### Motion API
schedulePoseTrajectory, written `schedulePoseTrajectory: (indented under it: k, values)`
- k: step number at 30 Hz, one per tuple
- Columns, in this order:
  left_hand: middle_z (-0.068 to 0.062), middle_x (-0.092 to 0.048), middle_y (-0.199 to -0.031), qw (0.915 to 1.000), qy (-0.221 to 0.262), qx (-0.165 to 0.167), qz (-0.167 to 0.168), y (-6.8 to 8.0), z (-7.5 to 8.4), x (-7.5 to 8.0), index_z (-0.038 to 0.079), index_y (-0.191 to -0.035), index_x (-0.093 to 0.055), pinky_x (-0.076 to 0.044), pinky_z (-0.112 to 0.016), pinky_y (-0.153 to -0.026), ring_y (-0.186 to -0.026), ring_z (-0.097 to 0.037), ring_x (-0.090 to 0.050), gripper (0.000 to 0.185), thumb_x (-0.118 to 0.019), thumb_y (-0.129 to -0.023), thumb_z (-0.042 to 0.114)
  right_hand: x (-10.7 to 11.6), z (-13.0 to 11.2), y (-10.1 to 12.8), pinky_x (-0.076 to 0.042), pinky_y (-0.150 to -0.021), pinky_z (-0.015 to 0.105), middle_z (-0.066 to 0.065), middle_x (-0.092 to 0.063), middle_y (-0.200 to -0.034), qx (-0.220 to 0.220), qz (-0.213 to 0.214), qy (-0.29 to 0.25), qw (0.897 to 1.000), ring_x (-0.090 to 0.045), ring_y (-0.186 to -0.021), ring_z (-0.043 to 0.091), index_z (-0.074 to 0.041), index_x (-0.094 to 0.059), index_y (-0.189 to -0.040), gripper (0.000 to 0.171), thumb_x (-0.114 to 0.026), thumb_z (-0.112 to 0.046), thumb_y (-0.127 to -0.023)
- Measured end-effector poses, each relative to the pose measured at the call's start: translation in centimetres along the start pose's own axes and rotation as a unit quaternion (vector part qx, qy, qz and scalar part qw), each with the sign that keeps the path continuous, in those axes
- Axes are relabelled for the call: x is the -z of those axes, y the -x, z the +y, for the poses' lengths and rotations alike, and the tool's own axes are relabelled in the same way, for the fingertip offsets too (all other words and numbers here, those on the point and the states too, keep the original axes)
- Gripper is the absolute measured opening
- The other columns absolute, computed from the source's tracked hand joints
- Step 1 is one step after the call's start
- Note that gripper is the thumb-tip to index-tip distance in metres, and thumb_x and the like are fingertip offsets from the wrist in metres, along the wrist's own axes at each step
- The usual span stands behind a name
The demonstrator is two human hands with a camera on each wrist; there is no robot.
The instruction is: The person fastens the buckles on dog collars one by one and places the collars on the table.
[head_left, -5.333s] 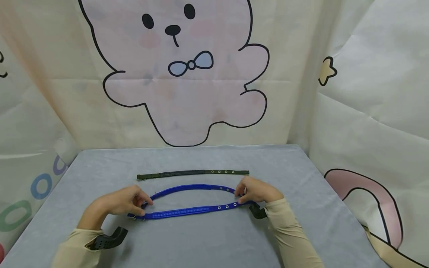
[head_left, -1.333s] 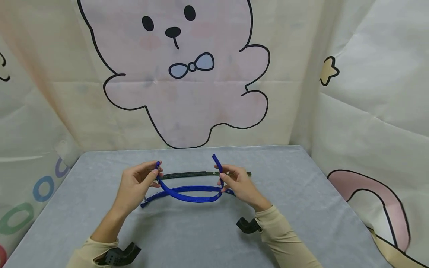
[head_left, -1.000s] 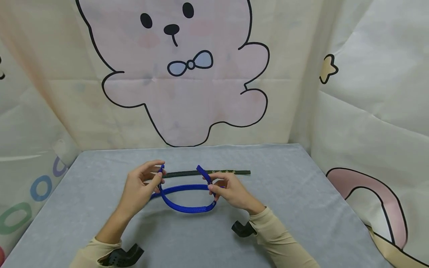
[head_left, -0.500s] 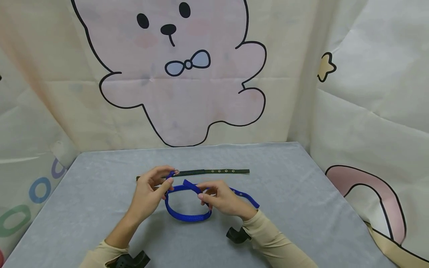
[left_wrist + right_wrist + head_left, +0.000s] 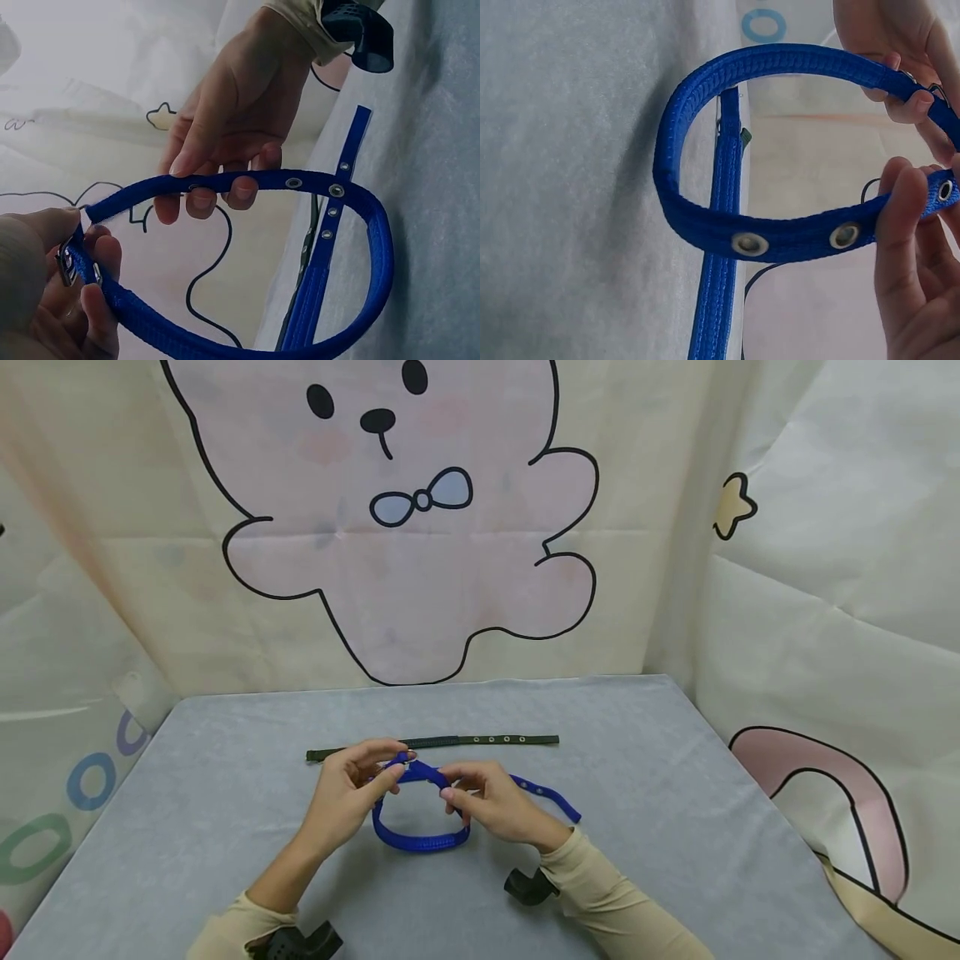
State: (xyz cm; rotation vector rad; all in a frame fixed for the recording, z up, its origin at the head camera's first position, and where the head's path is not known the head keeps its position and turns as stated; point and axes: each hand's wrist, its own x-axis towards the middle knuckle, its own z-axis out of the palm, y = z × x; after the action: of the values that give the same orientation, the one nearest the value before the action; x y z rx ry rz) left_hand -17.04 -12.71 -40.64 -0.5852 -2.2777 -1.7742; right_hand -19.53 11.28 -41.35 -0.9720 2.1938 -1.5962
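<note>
A blue pet collar (image 5: 420, 842) with metal eyelets is bent into a loop above the table, between both hands. My left hand (image 5: 337, 802) pinches its buckle end; the metal buckle (image 5: 66, 262) shows beside the fingers in the left wrist view. My right hand (image 5: 501, 803) pinches the eyelet end between thumb and fingers, with the strap's tip (image 5: 99, 211) right at the left thumb and buckle. Behind the loop, a second blue collar (image 5: 553, 797) lies on the table, partly hidden by the hands. Farther back lies a dark green collar (image 5: 510, 740), also with eyelets.
A grey-blue cloth covers the table (image 5: 645, 860). A printed curtain (image 5: 450, 577) with a bear drawing hangs along the back edge, and more printed curtains (image 5: 825, 610) stand at the sides. Black wrist mounts (image 5: 529, 887) are strapped to both forearms.
Both blue collars lay on the table at first; one has been lifted and curved into a loop. The right hand has moved left, bringing the strap's tip to the buckle.
</note>
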Motion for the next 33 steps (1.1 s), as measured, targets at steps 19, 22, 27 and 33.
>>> schedulePoseTrajectory:
  k: [19, 22, 27, 33]
  values:
    - [-0.007, -0.074, -0.096, 0.9915, 0.061, 0.078, -0.084, 0.0, 0.3, 0.0, 0.006, -0.114, -0.071, -0.040, -0.026, -0.046, -0.053, -0.011, -0.054, 0.020, -0.071, -0.095, 0.015, -0.6, -0.2, 0.4, -0.059, -0.062, 0.036, 0.034, -0.064, -0.101, 0.012, 0.003, -0.008, 1.000, -0.067, -0.079, 0.024, 0.006, -0.064, -0.129, 0.030, -0.057, -0.008, -0.103]
    - [-0.010, -0.075, -0.097, 0.9915, 0.049, 0.060, -0.105, 0.1, 0.2, -0.4, 0.008, -0.113, -0.072, -0.044, -0.026, -0.050, -0.057, -0.010, -0.056, 0.019, -0.071, -0.095, 0.014, -0.7, -0.2, 0.6, -0.059, -0.062, 0.035, 0.034, -0.064, -0.103, 0.010, -0.001, -0.008, 1.000, -0.067, -0.079, 0.027, 0.006, -0.063, -0.130, 0.031, -0.057, -0.008, -0.103]
    - [-0.012, -0.077, -0.100, 0.9946, 0.004, 0.057, -0.086, 0.1, 0.2, -0.7, 0.009, -0.111, -0.074, -0.040, -0.025, -0.052, -0.063, -0.005, -0.052, 0.018, -0.072, -0.095, 0.018, -0.8, -0.1, 0.6, -0.058, -0.060, 0.031, 0.034, -0.064, -0.102, 0.003, 0.005, -0.012, 1.000, -0.064, -0.075, 0.007, 0.005, -0.061, -0.132, 0.032, -0.057, -0.010, -0.104]
    - [-0.003, -0.078, -0.103, 0.9971, -0.016, 0.050, -0.056, 0.2, 0.0, -0.8, 0.015, -0.111, -0.075, -0.050, -0.030, -0.076, -0.083, -0.003, -0.066, 0.017, -0.073, -0.094, 0.020, -0.9, -0.1, 0.2, -0.059, -0.059, 0.039, 0.036, -0.061, -0.108, 0.001, 0.019, -0.036, 0.999, -0.069, -0.078, 0.028, 0.000, -0.057, -0.138, 0.036, -0.057, -0.009, -0.103]
